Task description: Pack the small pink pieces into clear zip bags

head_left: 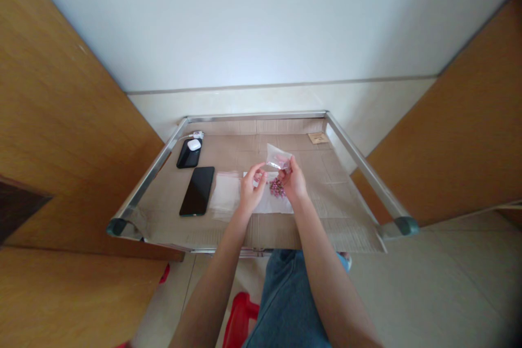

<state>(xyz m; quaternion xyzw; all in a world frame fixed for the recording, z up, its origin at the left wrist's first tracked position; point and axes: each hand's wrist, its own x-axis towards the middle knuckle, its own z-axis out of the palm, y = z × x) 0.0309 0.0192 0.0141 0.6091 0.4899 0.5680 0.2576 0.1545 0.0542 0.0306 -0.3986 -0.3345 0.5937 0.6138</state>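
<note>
My right hand (292, 179) pinches a small clear plastic bag (278, 159) at its right side, and the bag tilts up to the left. Something pinkish shows through the plastic. Left of the bag is my left hand (253, 187), its fingers curved, with a gap between thumb and forefinger and nothing visible in it. Between the two hands lies a pile of small pink and purple pieces (277, 187), too small to name, on a white sheet (271, 206). My right hand partly covers the pile. A stack of flat clear bags (225, 193) lies beside my left wrist.
A cardboard-lined tray table (338, 206) with a raised metal rail (367, 174) stands against the wall. On its left are a large black phone (197, 191), a smaller dark phone (188, 159) and a white earbud case (194, 144). A brown packet (318, 137) lies back right; a red stool (238, 318) is below.
</note>
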